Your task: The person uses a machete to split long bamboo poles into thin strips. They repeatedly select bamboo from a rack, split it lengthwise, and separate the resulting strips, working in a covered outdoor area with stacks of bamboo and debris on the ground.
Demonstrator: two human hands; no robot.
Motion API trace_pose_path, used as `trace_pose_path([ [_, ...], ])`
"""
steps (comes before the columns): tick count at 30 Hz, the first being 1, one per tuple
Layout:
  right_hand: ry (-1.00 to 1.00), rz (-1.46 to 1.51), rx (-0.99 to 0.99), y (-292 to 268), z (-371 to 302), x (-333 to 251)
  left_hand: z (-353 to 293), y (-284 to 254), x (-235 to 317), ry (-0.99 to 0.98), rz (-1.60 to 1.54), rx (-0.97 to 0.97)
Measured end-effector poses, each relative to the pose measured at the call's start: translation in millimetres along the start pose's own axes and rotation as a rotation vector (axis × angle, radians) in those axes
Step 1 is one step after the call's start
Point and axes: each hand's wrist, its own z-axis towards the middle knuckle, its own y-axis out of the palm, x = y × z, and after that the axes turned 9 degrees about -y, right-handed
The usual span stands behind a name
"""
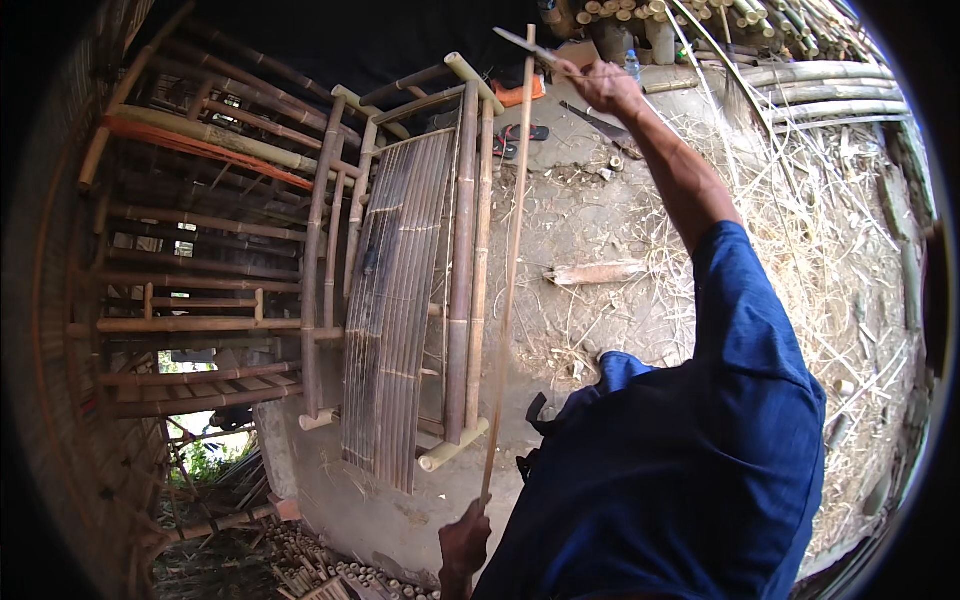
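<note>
A long, thin bamboo strip [513,240] runs nearly upright across the middle of the view. Its lower end is gripped by my left hand [465,545], fingers closed, near the bottom edge. My right hand [605,88] reaches far out on a stretched arm and is closed around a knife, its handle hidden in my fingers. The pale blade of the knife [520,43] points left and crosses the strip close to its far end; whether it cuts in cannot be made out. Left of the strip lies a bamboo frame [460,260] with a panel of dark slats [395,290] on it.
More bamboo furniture frames [210,265] are stacked at the left. Shavings [790,260] litter the ground at right, and a split bamboo piece [597,272] lies mid-floor. Sandals [525,133], a plastic bottle [632,65] and piled bamboo poles [830,95] are farther off.
</note>
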Motion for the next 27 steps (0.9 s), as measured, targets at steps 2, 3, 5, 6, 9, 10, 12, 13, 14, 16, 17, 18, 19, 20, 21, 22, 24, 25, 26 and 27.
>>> trace_pose_path([
  [2, 0.138, -0.003, 0.093, -24.9, 16.6, 22.4, -21.2, 4.2, -6.6, -0.126, 0.075, -0.07],
  [3, 0.251, 0.034, 0.13, -36.2, 23.1, 47.8, -23.2, 3.4, -8.3, -0.193, 0.115, -0.127],
  [5, 0.345, 0.112, 0.19, -47.0, 20.6, 81.5, -12.5, 4.2, -16.1, -0.051, 0.141, -0.09],
  [6, 0.351, 0.188, 0.227, -44.7, 11.1, 92.0, 0.5, 8.0, -15.1, 0.039, 0.004, -0.039],
  [9, 0.309, 0.77, 0.151, -12.8, -62.9, -1.4, 58.6, 22.9, 20.6, -0.168, -0.438, -0.08],
  [10, 0.306, 0.882, 0.141, 4.8, -97.7, -34.6, 92.4, 35.8, 17.6, -0.051, -0.538, -0.083],
  [12, 0.399, 1.028, -0.079, 30.3, -178.7, -99.9, 160.6, 43.2, 44.4, 0.07, -0.522, -0.085],
  [13, 0.406, 1.165, -0.174, 30.9, -216.0, -135.4, 188.4, 47.8, 55.2, 0.047, -0.618, -0.131],
  [14, 0.428, 1.31, -0.248, 36.8, -245.0, -161.6, 211.2, 47.3, 73.4, 0.012, -0.657, -0.191],
  [16, 0.444, 1.527, -0.334, 45.5, -276.5, -199.3, 234.8, 49.1, 92.4, -0.062, -0.729, -0.28],
  [17, 0.4, 1.573, -0.29, 50.4, -275.0, -208.1, 242.8, 52.9, 90.3, -0.095, -0.769, -0.31],
  [18, 0.355, 1.616, -0.248, 53.3, -274.6, -214.5, 246.0, 54.8, 88.1, -0.13, -0.81, -0.339],
  [19, 0.432, 1.648, -0.292, 47.7, -263.5, -210.8, 239.0, 47.6, 95.5, -0.156, -0.827, -0.371],
  [20, 0.367, 1.543, -0.269, 56.9, -251.5, -198.7, 231.3, 45.3, 91.9, -0.125, -0.763, -0.418],
  [21, 0.387, 1.574, -0.235, 64.2, -240.2, -186.2, 219.2, 42.8, 83.8, -0.096, -0.698, -0.463],
  [22, 0.401, 1.603, -0.202, 68.3, -226.9, -177.0, 208.5, 38.0, 74.6, -0.064, -0.637, -0.505],
  [24, 0.322, 1.48, -0.23, 59.1, -203.3, -158.9, 200.4, 37.9, 68.7, -0.015, -0.641, -0.529],
  [25, 0.297, 1.401, -0.278, 56.3, -195.7, -152.7, 199.8, 42.8, 70.0, -0.02, -0.642, -0.461],
  [26, 0.188, 1.179, -0.277, 53.5, -190.3, -147.8, 201.5, 44.5, 74.3, -0.023, -0.636, -0.395],
  [27, 0.126, 0.947, -0.223, 51.9, -195.7, -148.9, 209.1, 47.6, 85.0, -0.014, -0.693, -0.315],
])
